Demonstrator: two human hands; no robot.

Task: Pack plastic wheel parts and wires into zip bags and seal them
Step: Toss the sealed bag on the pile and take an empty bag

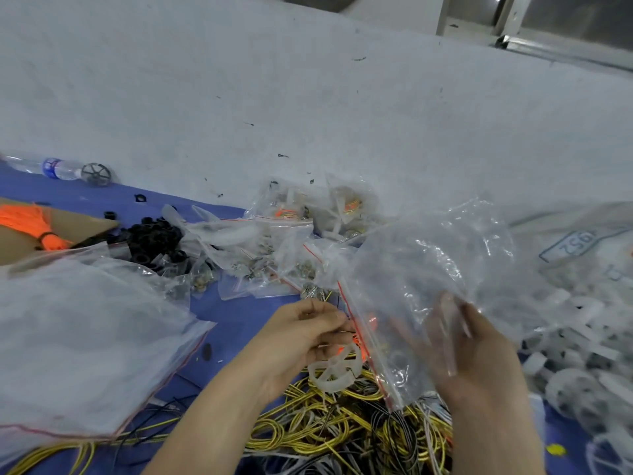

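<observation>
My right hand [479,347] grips a clear zip bag [421,279] with a red seal line, held up with its mouth facing left. My left hand [308,337] holds a white plastic wheel part [334,370] plus small orange and dark pieces right at the bag's mouth. Below both hands lies a tangle of yellow, black and white wires [329,426] on the blue mat.
A stack of empty zip bags [85,337] lies at the left. Black rings [154,241], filled small bags [274,241] and an orange cord bundle [30,224] sit behind. White plastic parts [575,344] pile up at the right. A water bottle [51,168] lies far left.
</observation>
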